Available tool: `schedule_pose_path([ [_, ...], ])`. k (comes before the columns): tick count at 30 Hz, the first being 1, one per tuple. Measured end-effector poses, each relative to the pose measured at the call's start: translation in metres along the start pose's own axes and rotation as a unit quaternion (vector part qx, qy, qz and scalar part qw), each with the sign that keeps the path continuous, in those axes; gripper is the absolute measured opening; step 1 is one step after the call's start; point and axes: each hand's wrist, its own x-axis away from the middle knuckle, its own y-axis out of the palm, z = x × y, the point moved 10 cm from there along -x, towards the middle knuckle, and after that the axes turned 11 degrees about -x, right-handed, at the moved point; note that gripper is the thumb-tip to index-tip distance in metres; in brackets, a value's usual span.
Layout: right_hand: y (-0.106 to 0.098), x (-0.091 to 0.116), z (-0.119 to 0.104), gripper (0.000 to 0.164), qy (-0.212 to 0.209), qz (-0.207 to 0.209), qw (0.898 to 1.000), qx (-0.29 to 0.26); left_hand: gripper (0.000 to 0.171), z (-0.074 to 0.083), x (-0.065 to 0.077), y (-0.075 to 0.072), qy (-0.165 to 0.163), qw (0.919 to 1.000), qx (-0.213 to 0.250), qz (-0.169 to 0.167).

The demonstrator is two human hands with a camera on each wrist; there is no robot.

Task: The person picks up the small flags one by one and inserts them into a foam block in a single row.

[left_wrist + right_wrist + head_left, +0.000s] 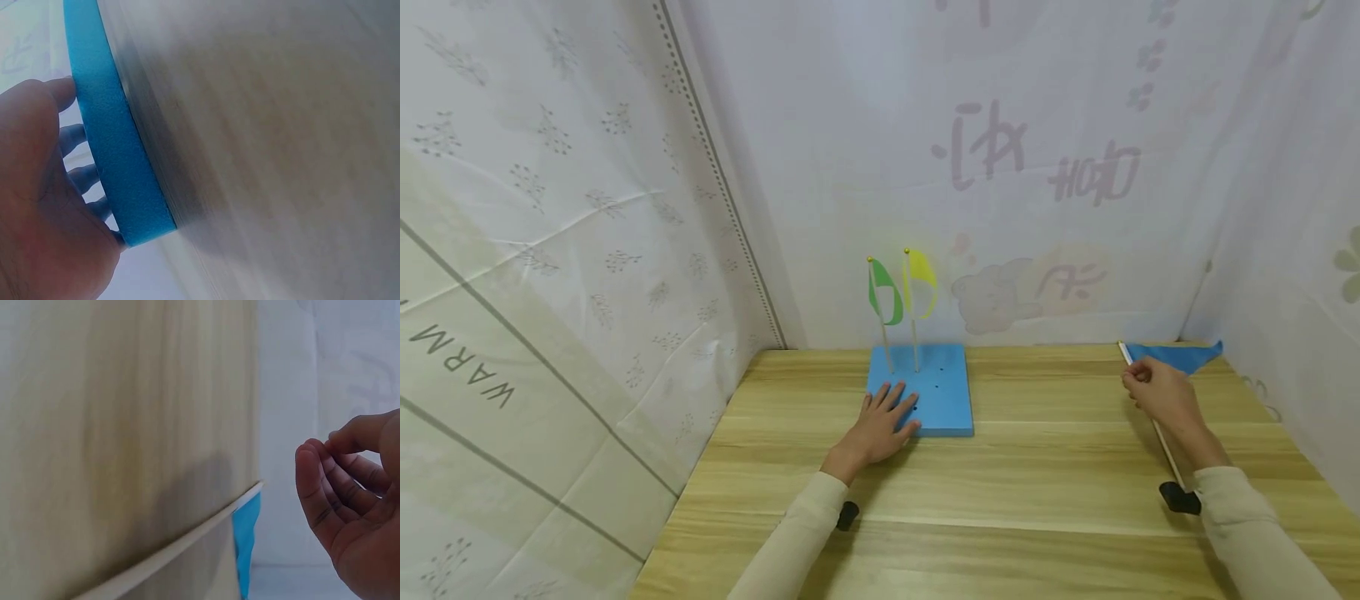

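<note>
My left hand [880,429] rests on the near left corner of a blue foam board [951,408], fingers spread. Small dark holes show in the board's top. Two small flags stand upright in it toward the back: a green-and-white one [878,292] and a yellow-and-white one [921,283], each with a gold ball on its pole. On the right, my right hand [1165,396] is over a blue pennant flag [1187,358] lying on the table. The right wrist view shows its fingertips drawn together, with nothing visible between them, apart from the pole [181,547].
The wooden table [1037,467] runs back to a printed white cloth [820,167]. More cloth hangs at the left and right sides. A black wrist camera [1180,497] sits under the right sleeve, and another [847,515] by the left sleeve.
</note>
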Motion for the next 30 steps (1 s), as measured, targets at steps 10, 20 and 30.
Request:
schedule_pose_path([
  [10,-0.015,0.013,0.039,0.027,0.049,-0.034,0.996,0.069,0.061,0.001,0.000,-0.001,-0.006,0.9999,-0.007,-0.005],
  [20,-0.009,0.027,0.066,0.038,0.120,-0.100,0.982,0.104,0.061,0.001,0.003,-0.003,-0.006,1.0000,-0.004,-0.003],
  [30,-0.004,0.026,0.061,0.043,0.127,-0.101,0.981,0.106,0.061,0.002,0.003,-0.004,-0.009,1.0000,-0.001,-0.004],
])
